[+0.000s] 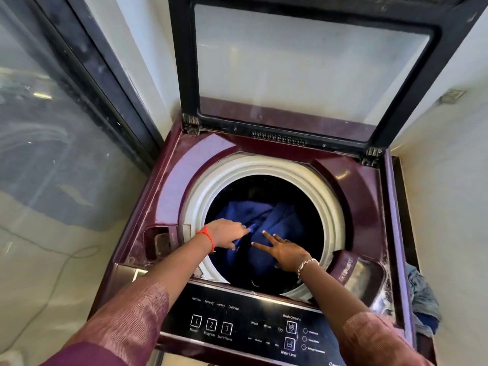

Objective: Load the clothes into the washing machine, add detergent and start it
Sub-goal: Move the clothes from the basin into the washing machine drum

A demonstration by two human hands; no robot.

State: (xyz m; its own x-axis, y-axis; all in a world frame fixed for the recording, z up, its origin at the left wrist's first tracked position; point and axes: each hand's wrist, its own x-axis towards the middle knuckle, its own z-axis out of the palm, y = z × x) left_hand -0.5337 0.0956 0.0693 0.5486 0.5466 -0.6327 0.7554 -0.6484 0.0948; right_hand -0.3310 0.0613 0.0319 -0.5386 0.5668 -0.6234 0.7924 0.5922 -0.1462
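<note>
A maroon top-loading washing machine (169,175) stands below me with its glass lid (311,62) raised upright at the back. Blue clothes (280,215) lie inside the dark drum, ringed by a white rim (264,167). My left hand (227,233), with a red thread on the wrist, reaches into the drum from the left, fingers resting on the blue fabric. My right hand (285,250), with a silver bracelet, hovers over the cloth with fingers spread apart. Neither hand grips anything. The black control panel (237,323) with numbered buttons lies near me.
A glass door with a dark frame (87,83) stands close on the left. White walls enclose the machine at the back and right. More blue and denim clothes (422,299) hang beside the machine's right side. A thin cable (60,262) lies on the pale floor at left.
</note>
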